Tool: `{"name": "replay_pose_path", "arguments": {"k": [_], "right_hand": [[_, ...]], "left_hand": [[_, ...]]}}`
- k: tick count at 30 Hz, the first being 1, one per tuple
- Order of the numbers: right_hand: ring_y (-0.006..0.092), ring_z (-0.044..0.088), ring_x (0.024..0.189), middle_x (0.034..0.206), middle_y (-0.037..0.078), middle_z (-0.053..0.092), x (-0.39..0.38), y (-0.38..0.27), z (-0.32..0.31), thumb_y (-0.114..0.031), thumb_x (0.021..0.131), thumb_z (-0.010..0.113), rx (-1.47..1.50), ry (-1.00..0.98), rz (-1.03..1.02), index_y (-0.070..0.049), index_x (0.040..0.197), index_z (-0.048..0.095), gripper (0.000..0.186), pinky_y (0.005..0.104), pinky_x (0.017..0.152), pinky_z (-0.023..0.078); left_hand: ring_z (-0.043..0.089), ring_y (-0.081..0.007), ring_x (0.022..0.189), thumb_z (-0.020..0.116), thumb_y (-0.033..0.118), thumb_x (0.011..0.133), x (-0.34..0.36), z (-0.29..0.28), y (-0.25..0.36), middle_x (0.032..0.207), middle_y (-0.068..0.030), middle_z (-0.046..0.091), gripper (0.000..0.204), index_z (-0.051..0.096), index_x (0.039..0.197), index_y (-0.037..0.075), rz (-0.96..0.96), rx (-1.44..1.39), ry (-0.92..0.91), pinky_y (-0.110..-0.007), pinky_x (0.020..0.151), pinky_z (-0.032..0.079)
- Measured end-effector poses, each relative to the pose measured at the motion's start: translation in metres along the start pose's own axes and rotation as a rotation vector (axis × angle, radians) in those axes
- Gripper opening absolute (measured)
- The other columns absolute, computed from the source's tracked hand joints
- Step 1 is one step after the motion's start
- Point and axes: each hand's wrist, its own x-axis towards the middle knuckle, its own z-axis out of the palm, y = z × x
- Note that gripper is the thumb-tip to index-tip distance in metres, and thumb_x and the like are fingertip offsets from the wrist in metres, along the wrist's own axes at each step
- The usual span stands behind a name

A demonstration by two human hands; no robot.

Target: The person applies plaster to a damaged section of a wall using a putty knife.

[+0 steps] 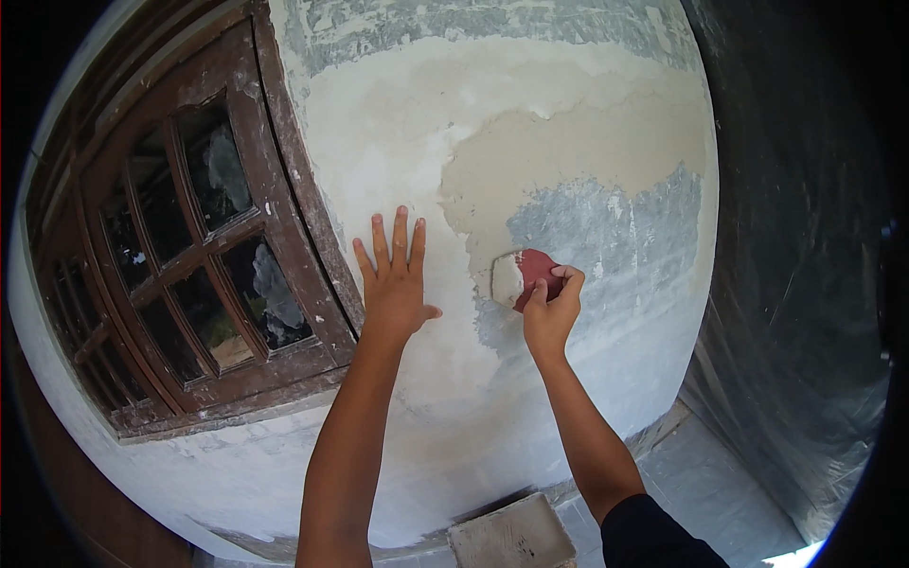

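Note:
My left hand lies flat against the pale wall, fingers spread, holding nothing. To its right, my right hand grips a red putty scraper between thumb and fingers. Whitish putty coats the scraper's left part, and that edge is at the wall. Around and above it a beige, damp-looking patch of putty spreads over the wall. A blue-grey rough area shows to the right of the scraper and below the beige patch.
A brown wooden window with dark panes and white smears stands left of my hands. Below, a putty-smeared rectangular tray rests near the wall's foot. Dark plastic sheeting hangs along the right. Grey floor shows at lower right.

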Motion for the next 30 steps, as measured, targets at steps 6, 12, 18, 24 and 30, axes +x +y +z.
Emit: {"name": "replay_pose_path", "arguments": {"k": [6,12,18,24,30], "right_hand": [[0.0286,0.061,0.085,0.097,0.019,0.056,0.0,0.007,0.016,0.006,0.086,0.053,-0.03,-0.04,-0.051,0.003,0.106,0.046,0.022,0.0349,0.078,0.047],[0.0337,0.058,0.091,0.101,0.021,0.056,-0.012,0.001,0.016,0.002,0.086,0.055,0.081,-0.007,-0.026,0.004,0.108,0.046,0.024,0.0396,0.084,0.045],[0.0317,0.056,0.094,0.101,0.021,0.055,-0.022,0.006,0.006,0.001,0.087,0.054,0.058,0.121,0.153,0.003,0.107,0.045,0.022,0.0381,0.086,0.044],[0.0256,0.059,0.087,0.099,0.016,0.054,0.013,-0.006,0.015,0.003,0.088,0.053,0.09,-0.122,-0.144,0.001,0.108,0.044,0.021,0.0361,0.078,0.047],[0.0289,0.063,0.089,0.097,0.016,0.06,0.049,-0.001,-0.013,0.009,0.087,0.051,0.113,-0.334,-0.235,0.0,0.115,0.041,0.032,0.0387,0.077,0.047]], "left_hand": [[-0.014,-0.0446,0.144,0.088,0.045,0.057,-0.001,0.0,-0.001,0.16,-0.0182,-0.01,0.136,-0.001,0.154,0.008,0.0,-0.013,0.013,-0.064,0.112,-0.004],[-0.015,-0.0437,0.145,0.088,0.044,0.056,0.0,0.001,0.0,0.16,-0.0177,-0.01,0.136,0.0,0.154,0.008,-0.016,-0.022,-0.043,-0.064,0.112,-0.005],[-0.015,-0.0442,0.144,0.088,0.044,0.056,-0.002,0.0,-0.001,0.159,-0.018,-0.011,0.137,-0.001,0.154,0.008,-0.025,-0.004,-0.015,-0.064,0.112,-0.005],[-0.015,-0.0443,0.144,0.088,0.044,0.057,-0.002,0.0,0.001,0.159,-0.0182,-0.011,0.136,-0.001,0.154,0.008,0.002,-0.021,0.006,-0.064,0.112,-0.005],[-0.013,-0.0444,0.145,0.088,0.044,0.057,-0.002,0.002,-0.002,0.16,-0.0182,-0.01,0.135,0.0,0.154,0.008,-0.009,-0.014,-0.012,-0.064,0.112,-0.004]]}}
